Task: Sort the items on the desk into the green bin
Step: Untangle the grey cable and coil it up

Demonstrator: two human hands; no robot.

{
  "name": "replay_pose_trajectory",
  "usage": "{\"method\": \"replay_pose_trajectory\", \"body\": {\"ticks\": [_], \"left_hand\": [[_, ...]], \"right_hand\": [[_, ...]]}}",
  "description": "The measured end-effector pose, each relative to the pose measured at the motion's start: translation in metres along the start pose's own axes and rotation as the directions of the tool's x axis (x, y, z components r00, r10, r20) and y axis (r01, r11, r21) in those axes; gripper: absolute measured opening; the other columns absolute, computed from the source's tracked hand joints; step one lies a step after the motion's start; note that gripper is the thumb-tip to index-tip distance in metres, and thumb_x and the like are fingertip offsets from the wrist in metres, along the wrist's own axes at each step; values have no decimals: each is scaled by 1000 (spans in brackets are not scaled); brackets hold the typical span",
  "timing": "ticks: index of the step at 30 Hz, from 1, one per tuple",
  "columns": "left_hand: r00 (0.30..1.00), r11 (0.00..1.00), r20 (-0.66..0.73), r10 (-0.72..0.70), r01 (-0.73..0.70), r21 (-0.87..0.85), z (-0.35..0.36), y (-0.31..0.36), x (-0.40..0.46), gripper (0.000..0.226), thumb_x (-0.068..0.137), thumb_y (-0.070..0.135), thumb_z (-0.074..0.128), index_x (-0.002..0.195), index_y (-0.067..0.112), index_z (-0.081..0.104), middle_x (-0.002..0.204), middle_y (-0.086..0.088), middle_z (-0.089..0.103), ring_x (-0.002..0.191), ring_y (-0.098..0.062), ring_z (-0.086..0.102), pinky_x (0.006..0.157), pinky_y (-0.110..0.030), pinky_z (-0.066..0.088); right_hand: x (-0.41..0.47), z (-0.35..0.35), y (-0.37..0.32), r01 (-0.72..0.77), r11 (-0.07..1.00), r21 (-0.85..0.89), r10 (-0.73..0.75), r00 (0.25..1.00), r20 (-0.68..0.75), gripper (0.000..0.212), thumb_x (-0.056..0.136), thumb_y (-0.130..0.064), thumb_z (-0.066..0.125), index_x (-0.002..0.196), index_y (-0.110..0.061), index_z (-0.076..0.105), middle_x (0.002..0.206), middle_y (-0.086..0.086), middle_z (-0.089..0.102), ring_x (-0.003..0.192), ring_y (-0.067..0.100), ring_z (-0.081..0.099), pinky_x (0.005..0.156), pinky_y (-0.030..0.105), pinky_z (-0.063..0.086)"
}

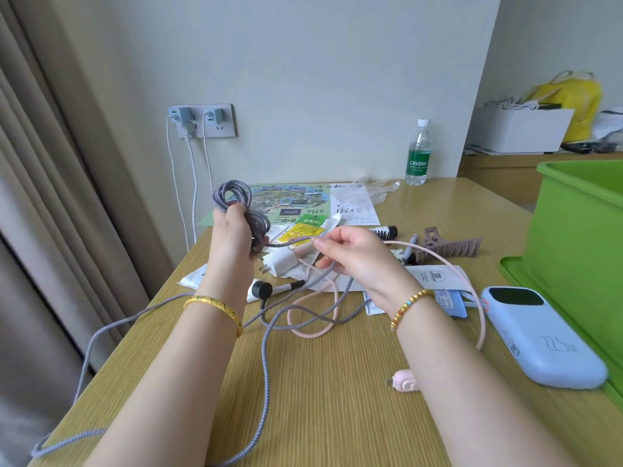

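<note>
My left hand [232, 227] grips the coiled grey braided cable [236, 210]; my right hand [350, 254] pinches its strand. I judge the loose tail may snag the pink rubbery cable [313, 318] beside it.

Two hands work here, the left hand [232, 230] and the right hand [357, 254]. The desk carries two cables, one grey braided cable [266, 345] and one pink cable [472, 291]. There is one green bin [580, 230], one water bottle [418, 153], one hair claw [451, 246], one blue power bank [539, 338] and two wall chargers [199, 117].

I see a grey braided cable [236, 203] partly coiled above the worktop [337, 399], well left of the green bin [580, 237], its tail trailing off the near edge.
</note>
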State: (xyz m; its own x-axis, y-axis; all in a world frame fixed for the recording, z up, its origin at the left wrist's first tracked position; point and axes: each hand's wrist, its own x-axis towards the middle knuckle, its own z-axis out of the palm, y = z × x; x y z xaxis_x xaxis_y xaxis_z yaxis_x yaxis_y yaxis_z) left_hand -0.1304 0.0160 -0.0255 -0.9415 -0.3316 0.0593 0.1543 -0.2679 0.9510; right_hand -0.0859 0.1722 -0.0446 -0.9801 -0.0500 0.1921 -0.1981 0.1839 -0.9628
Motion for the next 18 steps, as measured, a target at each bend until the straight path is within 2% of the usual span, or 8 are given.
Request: {"method": "replay_pose_trajectory", "body": {"ticks": [3, 5, 8, 9, 11, 13, 15, 18], "left_hand": [[999, 997, -25, 45, -43, 69, -1, -1, -1, 17, 92, 20, 32, 77, 23, 40, 73, -2, 43, 44, -11, 54, 55, -27, 43], [997, 988, -8, 72, -71, 135, -1, 0, 0, 16, 92, 22, 31, 78, 24, 40, 75, -2, 42, 55, -17, 52, 55, -28, 46], [991, 927, 73, 109, -128, 353, 1, -3, 1, 17, 93, 26, 31, 78, 24, 40, 73, -2, 40, 63, -21, 47, 57, -30, 42], [988, 898, 109, 105, -142, 418, 2, -5, 0, 17, 93, 26, 32, 78, 24, 40, 72, -2, 41, 66, -22, 46, 59, -30, 41], [979, 851, 185, 90, -173, 497, 5, -8, 0, 15, 93, 26, 34, 83, 20, 42, 71, -2, 41, 65, -18, 45, 59, -30, 41], [965, 813, 248, 89, -215, 541, 6, -9, -1, 17, 94, 29, 36, 81, 20, 43, 71, 0, 43, 65, -16, 45, 59, -29, 40], [943, 797, 320, 87, -259, 546, 5, -10, -3, 23, 94, 42, 39, 77, 27, 44, 72, 5, 47, 66, -10, 47, 59, -27, 36], [854, 785, 515, 76, -370, 496, 4, -12, -9, 26, 89, 57, 43, 85, 32, 52, 73, 11, 55, 66, 4, 51, 62, -20, 38]], "right_hand": [[-3, -1, -5, -12, 960, 280, -15, 995, 96, 23, 84, -25, 64, 68, -14, 51, 47, -10, 50, 45, 6, 50, 93, 49, 47], [-5, -3, -9, 19, 913, 409, -81, 987, 135, 28, 76, -32, 67, 65, -15, 47, 46, -10, 45, 41, 6, 44, 93, 44, 46], [-7, -5, -14, 43, 850, 525, -131, 982, 133, 29, 70, -35, 66, 61, -17, 45, 47, -10, 38, 40, 7, 38, 87, 38, 43], [-7, -6, -15, 35, 823, 566, -125, 985, 121, 27, 72, -34, 65, 62, -16, 47, 47, -9, 35, 38, 6, 34, 84, 35, 50], [-7, -9, -16, 29, 777, 628, -114, 989, 96, 19, 75, -30, 61, 73, -12, 58, 46, -10, 30, 35, 3, 28, 57, 23, 53], [-7, -13, -17, 31, 772, 635, -101, 992, 75, 21, 79, -26, 58, 88, -8, 65, 44, -12, 27, 34, 1, 23, 38, 15, 34], [-6, -14, -16, 45, 787, 615, -93, 995, 46, 18, 87, -20, 55, 92, -7, 67, 43, -12, 26, 34, 1, 21, 36, 14, 23], [-4, -14, -13, 70, 805, 589, -75, 997, -15, 17, 92, -15, 52, 100, -11, 67, 44, -11, 24, 35, 2, 21, 37, 15, 23]]}}
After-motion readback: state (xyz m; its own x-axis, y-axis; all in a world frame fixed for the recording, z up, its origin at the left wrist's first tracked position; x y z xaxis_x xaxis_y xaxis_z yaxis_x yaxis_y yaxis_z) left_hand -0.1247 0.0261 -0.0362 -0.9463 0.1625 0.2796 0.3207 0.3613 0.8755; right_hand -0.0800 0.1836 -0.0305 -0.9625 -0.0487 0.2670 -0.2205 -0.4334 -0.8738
